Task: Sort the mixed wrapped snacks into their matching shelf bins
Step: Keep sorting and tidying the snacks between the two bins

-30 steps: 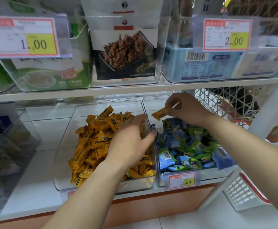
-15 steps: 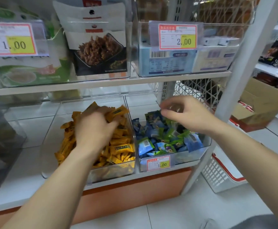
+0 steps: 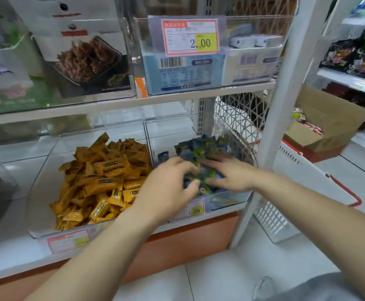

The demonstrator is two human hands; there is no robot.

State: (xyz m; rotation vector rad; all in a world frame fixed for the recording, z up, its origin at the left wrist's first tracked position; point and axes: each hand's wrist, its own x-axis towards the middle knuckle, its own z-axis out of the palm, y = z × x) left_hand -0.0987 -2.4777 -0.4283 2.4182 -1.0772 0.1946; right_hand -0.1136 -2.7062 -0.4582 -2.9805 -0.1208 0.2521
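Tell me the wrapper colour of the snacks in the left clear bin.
Orange-yellow wrappers with small dark labels, seen best in the head view.

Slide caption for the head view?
Left hand and right hand reach into the blue-green snack bin, next to the orange snack bin.

Glossy yellow wrappers point(image 3: 103, 183) fill a clear plastic bin point(image 3: 43, 192); cardboard box point(image 3: 329, 118) looks matt.

lower shelf: plain white shelf board point(image 3: 10, 242), orange strip along its front
sitting on it, middle: clear plastic bin point(image 3: 47, 170) piled with yellow-orange wrapped snacks point(image 3: 103, 177)
sitting on it, right: second clear plastic bin point(image 3: 168, 135) just beside the first, holding blue and green wrapped snacks point(image 3: 201, 146)
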